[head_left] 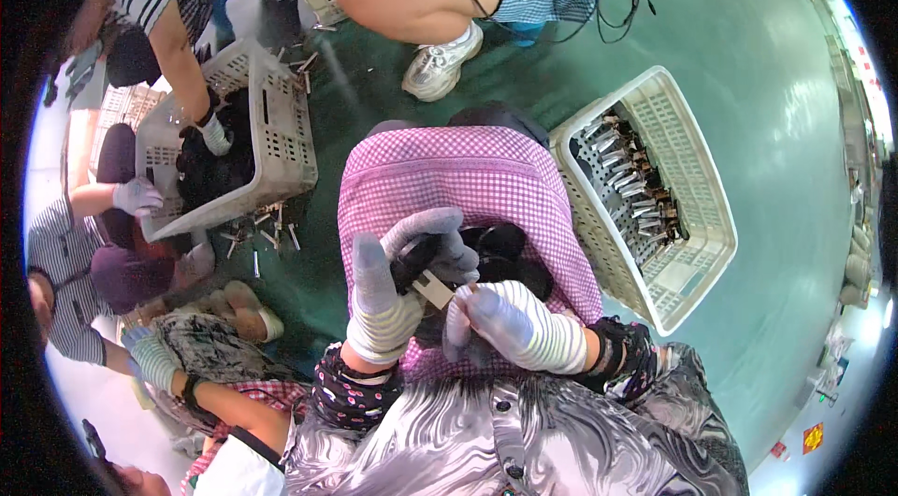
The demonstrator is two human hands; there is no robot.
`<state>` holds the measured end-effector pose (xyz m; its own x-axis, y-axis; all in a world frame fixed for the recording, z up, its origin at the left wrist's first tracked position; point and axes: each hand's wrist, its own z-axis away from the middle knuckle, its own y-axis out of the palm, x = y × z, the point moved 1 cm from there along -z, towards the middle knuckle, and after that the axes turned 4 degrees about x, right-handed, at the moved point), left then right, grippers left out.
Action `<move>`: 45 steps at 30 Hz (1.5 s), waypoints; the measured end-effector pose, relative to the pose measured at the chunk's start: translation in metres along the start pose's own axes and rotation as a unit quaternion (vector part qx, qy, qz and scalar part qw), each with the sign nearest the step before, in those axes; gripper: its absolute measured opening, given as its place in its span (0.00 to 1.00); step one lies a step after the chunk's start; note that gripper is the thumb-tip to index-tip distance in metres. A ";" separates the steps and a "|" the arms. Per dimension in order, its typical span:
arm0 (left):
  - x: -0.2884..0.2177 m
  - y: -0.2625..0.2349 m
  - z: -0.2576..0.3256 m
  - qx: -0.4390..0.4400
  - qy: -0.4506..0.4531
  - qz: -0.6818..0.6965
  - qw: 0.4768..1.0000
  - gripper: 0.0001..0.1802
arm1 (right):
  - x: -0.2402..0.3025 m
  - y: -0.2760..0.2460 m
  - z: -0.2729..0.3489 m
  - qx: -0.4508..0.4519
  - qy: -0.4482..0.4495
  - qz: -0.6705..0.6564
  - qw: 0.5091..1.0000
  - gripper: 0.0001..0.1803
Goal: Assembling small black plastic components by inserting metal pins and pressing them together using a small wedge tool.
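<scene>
My left hand (382, 295), in a grey-and-white striped knit glove, is closed around a black rounded part (415, 258) above my lap. A pale, flat rectangular tab (433, 291) sticks out from that part toward the right. Fingers of my gloved right hand (510, 323) pinch at the tab's far end; whether they also grip something smaller is hidden. More black rounded parts (506, 242) rest on the pink checked apron (449, 169) over my lap, just beyond my hands.
To my right stands a white perforated crate (697, 187) holding rows of black parts with pale tabs. At the left, a co-worker's gloved hand (217, 135) reaches into another white crate (285, 122) of black pieces. Small pale strips (271, 230) litter the green floor. Co-workers sit close by.
</scene>
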<state>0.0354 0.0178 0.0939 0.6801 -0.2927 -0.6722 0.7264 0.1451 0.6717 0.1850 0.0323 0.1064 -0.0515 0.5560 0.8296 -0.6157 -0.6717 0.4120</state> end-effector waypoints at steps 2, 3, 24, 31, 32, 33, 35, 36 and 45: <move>0.002 -0.003 0.001 0.006 0.009 -0.051 0.999 0.48 | 0.000 -0.001 -0.002 0.000 0.011 -0.010 1.000 0.34; 0.002 -0.002 0.001 0.011 0.005 -0.053 0.999 0.48 | -0.001 -0.001 -0.003 0.004 0.026 -0.017 1.000 0.36; -0.014 0.006 -0.009 0.136 0.061 -0.380 0.913 0.35 | 0.002 -0.008 -0.006 -0.001 0.046 -0.089 0.995 0.27; -0.010 -0.011 -0.014 0.026 0.167 -0.279 0.945 0.37 | 0.034 -0.051 0.016 -0.043 -0.153 -0.025 0.987 0.22; -0.015 -0.019 -0.015 0.018 0.165 -0.315 0.935 0.35 | 0.045 -0.068 0.027 -0.103 -0.080 0.009 0.991 0.19; -0.017 -0.027 -0.013 -0.002 0.163 -0.355 0.921 0.32 | 0.027 -0.096 0.028 -0.162 -0.125 0.042 0.978 0.18; -0.020 -0.025 -0.011 0.027 0.196 -0.355 0.914 0.30 | 0.011 -0.150 0.043 -0.342 -0.229 0.155 0.898 0.26; -0.022 -0.038 -0.011 0.027 0.204 -0.351 0.914 0.30 | 0.011 -0.171 0.047 -0.416 -0.216 0.069 0.881 0.28; -0.023 -0.046 -0.018 -0.038 0.183 -0.384 0.904 0.32 | -0.100 -0.318 0.102 -0.529 0.161 0.487 0.676 0.16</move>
<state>-0.0119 0.0353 0.0727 -0.0507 -0.0051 -0.9987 0.9937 0.0998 -0.0510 0.4664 0.1407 -0.0691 -0.9009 0.2953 0.3182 -0.3760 -0.1643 -0.9120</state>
